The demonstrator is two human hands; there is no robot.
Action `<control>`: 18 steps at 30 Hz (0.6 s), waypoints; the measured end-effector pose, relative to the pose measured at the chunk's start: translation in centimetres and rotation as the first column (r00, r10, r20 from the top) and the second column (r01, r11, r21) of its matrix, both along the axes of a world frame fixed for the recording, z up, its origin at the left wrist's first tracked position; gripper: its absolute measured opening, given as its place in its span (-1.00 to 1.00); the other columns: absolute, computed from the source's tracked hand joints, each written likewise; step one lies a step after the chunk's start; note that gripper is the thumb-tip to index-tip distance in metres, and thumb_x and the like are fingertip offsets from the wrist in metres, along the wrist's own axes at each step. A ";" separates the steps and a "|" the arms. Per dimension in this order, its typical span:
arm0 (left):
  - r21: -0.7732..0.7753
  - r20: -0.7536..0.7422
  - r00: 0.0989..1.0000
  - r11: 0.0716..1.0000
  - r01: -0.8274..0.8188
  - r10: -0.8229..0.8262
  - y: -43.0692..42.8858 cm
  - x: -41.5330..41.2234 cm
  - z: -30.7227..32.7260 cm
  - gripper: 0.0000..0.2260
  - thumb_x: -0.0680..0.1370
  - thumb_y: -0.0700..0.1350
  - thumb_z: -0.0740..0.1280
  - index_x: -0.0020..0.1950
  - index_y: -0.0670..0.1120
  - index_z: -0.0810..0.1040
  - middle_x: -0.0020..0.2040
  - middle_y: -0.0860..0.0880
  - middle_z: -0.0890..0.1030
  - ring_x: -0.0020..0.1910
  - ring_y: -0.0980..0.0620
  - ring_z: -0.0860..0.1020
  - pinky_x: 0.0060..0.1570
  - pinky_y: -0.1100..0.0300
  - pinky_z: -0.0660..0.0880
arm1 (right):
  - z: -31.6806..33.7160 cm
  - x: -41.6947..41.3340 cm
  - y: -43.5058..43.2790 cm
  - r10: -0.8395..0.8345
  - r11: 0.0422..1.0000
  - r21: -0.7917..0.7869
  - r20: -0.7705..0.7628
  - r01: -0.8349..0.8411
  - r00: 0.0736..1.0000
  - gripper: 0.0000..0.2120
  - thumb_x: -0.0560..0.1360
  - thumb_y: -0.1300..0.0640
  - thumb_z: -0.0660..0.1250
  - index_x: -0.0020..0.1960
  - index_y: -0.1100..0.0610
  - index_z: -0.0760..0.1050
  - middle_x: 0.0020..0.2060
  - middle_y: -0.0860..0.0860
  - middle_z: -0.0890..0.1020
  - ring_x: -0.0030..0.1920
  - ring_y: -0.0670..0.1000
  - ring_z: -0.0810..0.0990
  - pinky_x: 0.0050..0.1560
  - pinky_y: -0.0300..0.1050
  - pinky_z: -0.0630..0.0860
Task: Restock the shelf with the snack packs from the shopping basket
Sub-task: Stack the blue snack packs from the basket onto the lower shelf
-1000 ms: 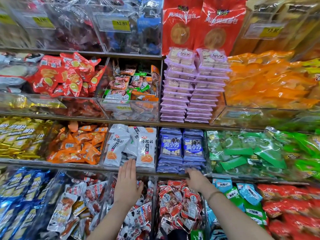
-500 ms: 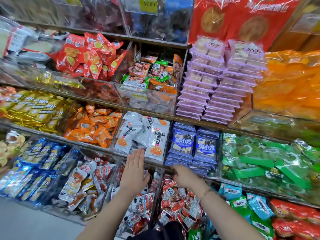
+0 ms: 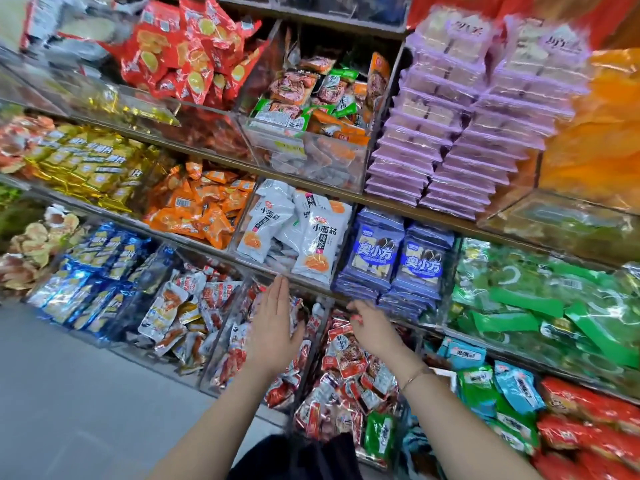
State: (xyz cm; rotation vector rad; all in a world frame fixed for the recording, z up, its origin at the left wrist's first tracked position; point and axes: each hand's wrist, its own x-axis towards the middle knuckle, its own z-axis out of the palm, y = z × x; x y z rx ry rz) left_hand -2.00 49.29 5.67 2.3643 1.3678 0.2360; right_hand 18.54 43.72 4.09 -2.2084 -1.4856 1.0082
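My left hand (image 3: 275, 327) hovers flat with straight fingers over a clear bin of red and silver snack packs (image 3: 227, 362) on the lowest shelf, its fingertips near the shelf edge (image 3: 311, 287) under the white packs (image 3: 313, 244). My right hand (image 3: 375, 329) hangs over the neighbouring bin of red and white packs (image 3: 346, 362), fingers loosely bent downward, nothing visible in it. It wears a thin bracelet at the wrist. No shopping basket is in view.
Purple-blue packs (image 3: 398, 261) stand right of the white ones, green packs (image 3: 540, 299) farther right. Orange packs (image 3: 201, 209) and blue packs (image 3: 97, 271) fill bins to the left. Grey floor (image 3: 69, 393) lies at lower left. Something dark (image 3: 298, 455) sits at the bottom edge.
The view has swung left and tilted, bringing the floor into sight. Both hands have drawn slightly back from the shelf edge, and the left hand has turned more edge-on.
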 end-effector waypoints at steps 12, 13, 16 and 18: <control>-0.677 -0.172 0.985 0.724 -0.135 0.023 -14.1 -7.4 -5.8 -0.83 0.59 -0.06 0.26 0.00 -0.16 0.50 -0.01 -0.20 0.63 0.03 -0.18 0.58 0.00 0.10 0.45 | -3.2 -4.5 -19.6 -0.485 0.873 -0.117 -0.322 0.474 0.813 -0.80 0.55 0.27 0.25 0.14 0.28 0.52 0.01 0.11 0.61 0.02 0.04 0.57 0.07 -0.19 0.44; -0.703 -0.230 0.973 0.692 -0.166 0.000 -15.3 -8.5 -6.1 -0.79 0.59 -0.05 0.26 0.04 -0.19 0.51 0.03 -0.21 0.62 0.06 -0.17 0.58 0.01 0.12 0.45 | -3.8 -5.2 -21.9 -0.518 0.853 -0.124 -0.310 0.507 0.797 -0.84 0.55 0.29 0.25 0.09 0.28 0.54 -0.04 0.12 0.61 -0.03 0.02 0.56 -0.02 -0.23 0.42; -0.742 -0.303 0.952 0.638 -0.205 -0.046 -19.2 -12.1 -7.2 -0.75 0.59 -0.03 0.25 0.07 -0.22 0.51 0.09 -0.22 0.61 0.09 -0.17 0.58 0.07 0.11 0.46 | -6.1 -7.7 -29.3 -0.621 0.783 -0.187 -0.287 0.593 0.729 -0.87 0.54 0.35 0.22 -0.04 0.27 0.54 -0.17 0.19 0.61 -0.13 0.05 0.54 -0.12 -0.28 0.45; -0.756 -0.296 0.954 0.620 -0.210 -0.038 -21.8 -14.2 -7.7 -0.78 0.59 -0.03 0.24 0.03 -0.18 0.50 0.05 -0.19 0.62 0.05 -0.15 0.59 0.05 0.11 0.47 | -7.6 -9.1 -34.0 -0.664 0.748 -0.248 -0.269 0.616 0.697 -0.84 0.53 0.38 0.22 -0.05 0.31 0.58 -0.19 0.21 0.61 -0.16 0.08 0.55 -0.06 -0.05 0.49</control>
